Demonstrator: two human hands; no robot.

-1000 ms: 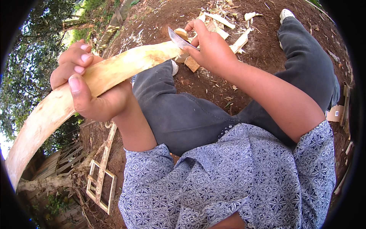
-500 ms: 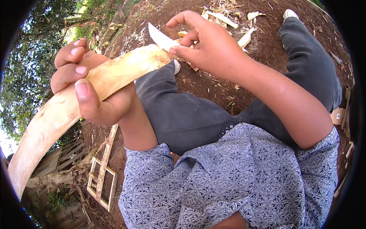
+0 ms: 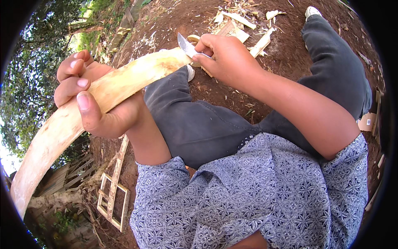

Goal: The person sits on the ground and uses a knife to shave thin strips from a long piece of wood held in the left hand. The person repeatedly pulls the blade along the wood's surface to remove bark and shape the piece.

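A long, pale strip of wood (image 3: 128, 83) slants from the lower left up to the middle of the view. My left hand (image 3: 97, 93) is closed around it, thumb on the near side and fingers over the far side. At the strip's far end, my right hand (image 3: 226, 58) grips a knife (image 3: 187, 46) with a short, pointed, bright blade. The blade is tilted up and lies at the end of the wood; whether its edge touches cannot be made out. The knife's handle is hidden inside my right fist.
Wood shavings and offcuts (image 3: 261, 43) lie on the brown soil beyond my right hand. My legs (image 3: 336, 62) in dark trousers stretch out below the work. A small wooden frame (image 3: 112, 201) lies at the lower left, and a cardboard piece (image 3: 367, 122) at the right.
My right hand has closed more tightly, its index finger curling in from an outstretched pose. The knife has shifted slightly right and down. The left hand has barely moved.
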